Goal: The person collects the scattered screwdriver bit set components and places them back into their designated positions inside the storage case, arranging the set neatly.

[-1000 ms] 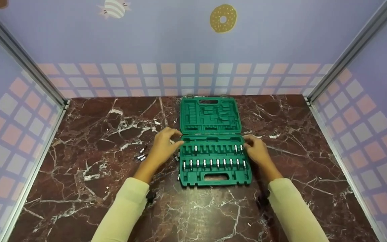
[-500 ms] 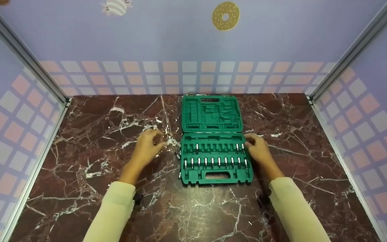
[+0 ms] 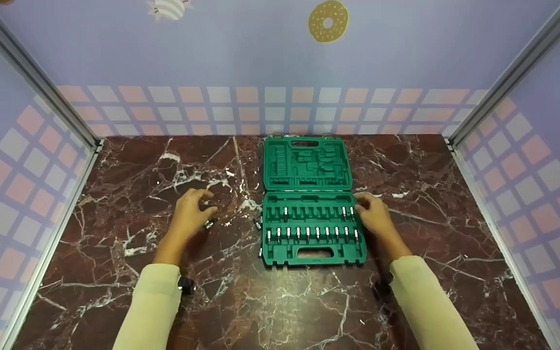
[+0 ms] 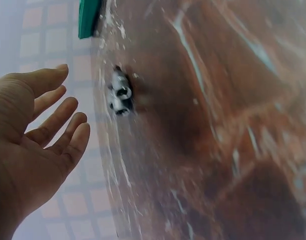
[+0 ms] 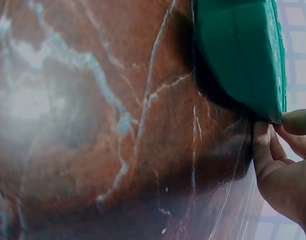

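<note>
A green plastic socket case (image 3: 280,255) lies unfolded on the marble-patterned tabletop. Its near half holds several metal sockets (image 3: 317,234) in a full-looking front row, and a few more stand in the row behind. My right hand (image 3: 375,216) holds the case's right edge; in the right wrist view the thumb (image 5: 296,121) is on the rim and the fingers are below it. To the left of the case, my left hand (image 3: 190,214) hovers with relaxed fingers and holds nothing. Small loose sockets (image 4: 122,95) lie close by on the tabletop, partly hidden by that hand in the head view.
The case's lid (image 3: 306,165), with moulded recesses, lies back toward the rear wall (image 3: 241,58). Small dark metal pieces (image 3: 258,224) are beside the case's left edge. Side walls (image 3: 542,160) with metal corner rails enclose the tabletop (image 3: 114,204).
My left hand has left the case's left edge and moved left to above the loose sockets. The right hand stays on the case's right edge. The view has shifted slightly.
</note>
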A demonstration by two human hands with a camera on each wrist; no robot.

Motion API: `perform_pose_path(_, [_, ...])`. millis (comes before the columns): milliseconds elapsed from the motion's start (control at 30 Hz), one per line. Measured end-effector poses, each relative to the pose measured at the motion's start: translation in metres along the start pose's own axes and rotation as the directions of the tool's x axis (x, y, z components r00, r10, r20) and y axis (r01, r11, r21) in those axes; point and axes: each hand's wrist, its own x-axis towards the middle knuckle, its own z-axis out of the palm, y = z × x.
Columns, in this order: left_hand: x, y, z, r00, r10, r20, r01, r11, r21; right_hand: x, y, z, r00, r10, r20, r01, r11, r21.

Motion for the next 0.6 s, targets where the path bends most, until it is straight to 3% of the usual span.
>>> perform_pose_path(300, [0.0,-0.012,-0.002,0.996,-0.078,0.05,0.075,0.995,0.06,0.001,-0.001,0.001,1.0,-0.008,0.003,0.008,1.0,-0.011])
perform_pose_path(600, [0.005,-0.016,0.001,0.991,-0.101,0.084,0.094,0.992,0.082,0.0,0.001,0.001,1.0,-0.021,-0.009,0.02,1.0,-0.003])
